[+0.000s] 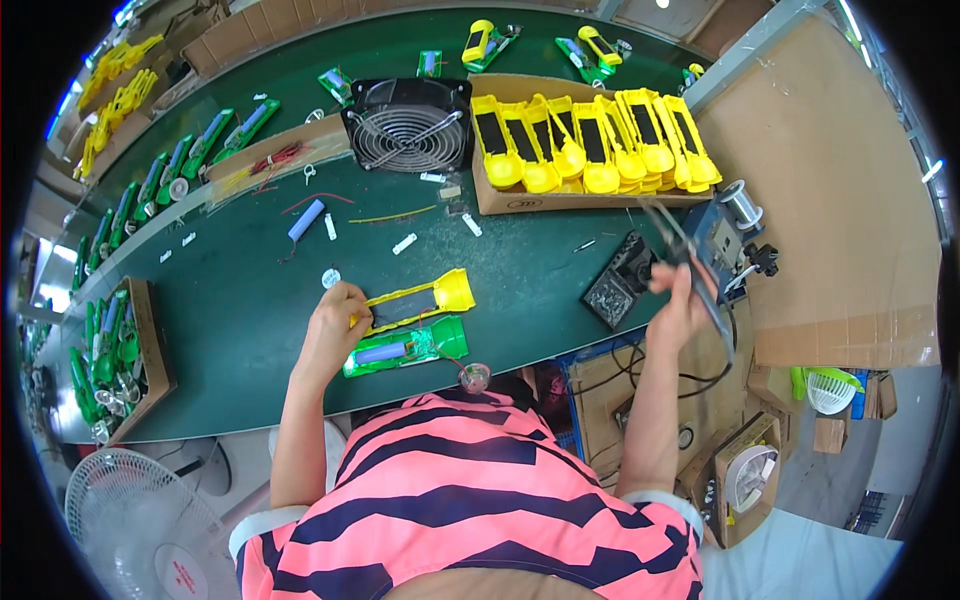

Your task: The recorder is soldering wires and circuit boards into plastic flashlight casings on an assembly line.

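Observation:
My left hand pinches the left end of a yellow plastic torch shell, which lies on the green bench. Right below it is a green torch half with a blue cylindrical battery and a circuit board inside. Thin wires run from that half to a round clear lamp piece at the bench edge. My right hand is closed round a soldering iron, blurred by motion, beside a black soldering stand. The iron's cable hangs below the hand.
A carton of yellow shells stands at the back, beside a black fan. A solder spool sits at right. Loose on the bench are a blue battery and small white parts. A box of green torch halves is at left.

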The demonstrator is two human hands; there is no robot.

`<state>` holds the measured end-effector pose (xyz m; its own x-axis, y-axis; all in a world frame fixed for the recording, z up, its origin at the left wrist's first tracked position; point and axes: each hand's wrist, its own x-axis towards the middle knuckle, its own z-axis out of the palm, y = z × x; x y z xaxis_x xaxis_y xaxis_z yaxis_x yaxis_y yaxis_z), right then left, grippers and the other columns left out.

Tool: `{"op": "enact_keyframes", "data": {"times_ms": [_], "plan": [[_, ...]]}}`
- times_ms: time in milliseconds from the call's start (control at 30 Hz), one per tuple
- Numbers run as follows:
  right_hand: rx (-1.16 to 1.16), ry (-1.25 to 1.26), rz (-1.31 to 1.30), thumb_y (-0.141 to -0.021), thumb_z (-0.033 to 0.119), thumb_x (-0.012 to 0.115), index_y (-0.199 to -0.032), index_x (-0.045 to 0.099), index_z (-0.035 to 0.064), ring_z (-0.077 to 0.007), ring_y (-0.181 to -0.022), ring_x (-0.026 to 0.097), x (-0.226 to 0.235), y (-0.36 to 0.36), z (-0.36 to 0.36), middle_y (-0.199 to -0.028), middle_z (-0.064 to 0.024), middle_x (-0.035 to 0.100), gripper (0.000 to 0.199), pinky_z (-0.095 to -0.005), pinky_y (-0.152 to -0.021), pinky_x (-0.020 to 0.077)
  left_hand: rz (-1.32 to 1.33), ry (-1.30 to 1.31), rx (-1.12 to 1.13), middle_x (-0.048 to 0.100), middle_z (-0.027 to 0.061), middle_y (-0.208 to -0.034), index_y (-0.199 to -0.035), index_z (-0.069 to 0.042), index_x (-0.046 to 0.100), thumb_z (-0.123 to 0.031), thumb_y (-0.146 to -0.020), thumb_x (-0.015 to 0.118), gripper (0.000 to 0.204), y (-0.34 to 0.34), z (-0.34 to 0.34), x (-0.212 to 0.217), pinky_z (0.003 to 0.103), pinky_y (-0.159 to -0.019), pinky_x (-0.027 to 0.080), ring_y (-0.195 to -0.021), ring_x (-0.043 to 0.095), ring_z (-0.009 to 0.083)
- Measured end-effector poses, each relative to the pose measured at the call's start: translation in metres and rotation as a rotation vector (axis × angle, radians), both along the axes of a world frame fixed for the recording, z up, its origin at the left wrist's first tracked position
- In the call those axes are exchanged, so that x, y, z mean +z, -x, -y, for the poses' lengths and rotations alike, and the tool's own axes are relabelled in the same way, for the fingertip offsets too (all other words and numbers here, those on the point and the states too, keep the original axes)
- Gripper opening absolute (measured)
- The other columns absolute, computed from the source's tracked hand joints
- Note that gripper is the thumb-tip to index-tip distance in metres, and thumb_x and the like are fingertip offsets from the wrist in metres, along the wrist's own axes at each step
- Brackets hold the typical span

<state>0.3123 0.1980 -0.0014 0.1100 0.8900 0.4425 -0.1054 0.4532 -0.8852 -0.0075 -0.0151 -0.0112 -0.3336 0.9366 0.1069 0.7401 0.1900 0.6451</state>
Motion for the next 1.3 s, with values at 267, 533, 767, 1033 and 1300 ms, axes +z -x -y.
{"op": "enact_keyframes", "data": {"times_ms": [267,533,767,1033,1300], "plan": [[-0.488,-0.476,0.816,-0.075,0.008,0.059,-0.118,0.04,0.0034,-0.0367,-0.098,0.045,0.013,0.0,-0.153,-0.105,-0.0195,0.052,0.047,-0.0431,-0.084,0.0341,0.007,-0.034,-0.004,0.053,0.0114,-0.082,-0.068,0.003,0.058,0.003,-0.063,0.06,0.006,0.0,0.008,-0.005,0.034,-0.069,0.045,-0.079,0.054,0.0275],[-0.676,-0.381,0.868,-0.073,0.022,0.065,-0.116,0.043,0.0085,-0.0353,-0.093,0.05,-0.011,-0.007,-0.188,-0.104,-0.0165,0.055,0.051,-0.0407,-0.08,0.0391,-0.019,-0.058,-0.037,0.052,0.0102,-0.083,-0.067,0.001,0.056,0.002,-0.064,0.06,0.006,0.0,0.007,-0.004,0.033,-0.071,0.044,-0.08,0.053,0.0271],[-0.44,-0.247,0.791,-0.076,0.013,0.062,-0.118,0.037,0.0053,-0.0281,-0.101,0.053,-0.012,-0.011,-0.212,-0.108,-0.0113,0.058,0.05,-0.0352,-0.085,0.0393,-0.057,-0.051,-0.026,0.053,0.0102,-0.083,-0.068,0.002,0.058,0.002,-0.065,0.058,0.003,0.001,0.004,-0.003,0.033,-0.071,0.044,-0.079,0.054,0.0265],[-0.509,0.04,0.8,-0.076,0.016,0.053,-0.106,0.062,0.021,-0.024,-0.083,0.06,-0.014,-0.032,-0.221,-0.094,-0.0093,0.063,0.031,-0.0347,-0.073,0.0447,-0.091,-0.033,-0.017,0.054,0.0093,-0.083,-0.068,0.002,0.058,0.001,-0.065,0.059,0.003,-0.001,0.006,-0.003,0.032,-0.071,0.045,-0.079,0.054,0.0254],[-0.578,-0.094,0.871,-0.076,0.008,0.053,-0.104,0.063,0.0129,-0.0186,-0.085,0.058,-0.007,-0.05,-0.196,-0.108,-0.0079,0.06,0.03,-0.03,-0.077,0.0435,-0.073,-0.019,-0.019,0.055,0.0093,-0.086,-0.071,0.002,0.06,0.0,-0.065,0.059,0.006,0.002,0.007,-0.004,0.033,-0.071,0.046,-0.078,0.055,0.0251]]}}
